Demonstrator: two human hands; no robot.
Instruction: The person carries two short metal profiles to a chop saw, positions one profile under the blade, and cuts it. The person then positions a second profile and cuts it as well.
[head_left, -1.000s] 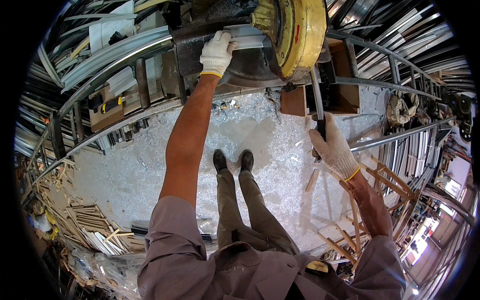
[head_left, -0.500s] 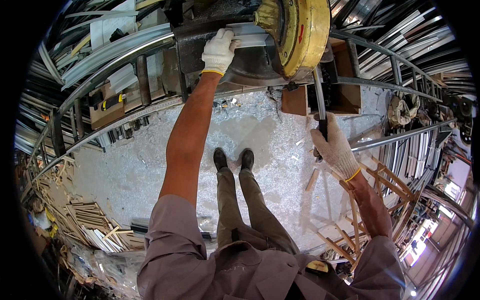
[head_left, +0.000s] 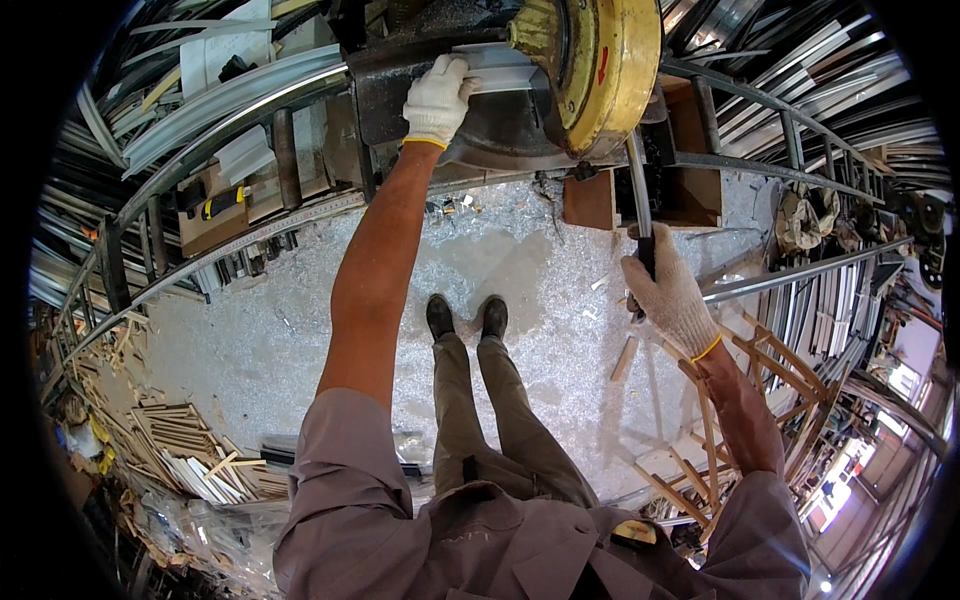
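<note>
My left hand [head_left: 437,100], in a white knit glove with a yellow cuff, is closed on the near end of a pale metal profile [head_left: 502,76]. That profile lies on the dark bed [head_left: 490,135] of a cutting machine and runs right, under its round yellow blade guard [head_left: 605,80]. My gloved right hand [head_left: 668,290] is wrapped round the black grip of a lever handle [head_left: 638,185], a metal bar slanting down from beside the guard. The blade itself is hidden by the guard.
On the left, a rack rail [head_left: 290,100] carries long profiles, with a yellow-black tape measure or knife [head_left: 225,203] on a board. Stacked metal strips [head_left: 800,90] fill the upper right. Wooden trestles [head_left: 705,450] stand lower right; wood offcuts [head_left: 185,440] lie lower left.
</note>
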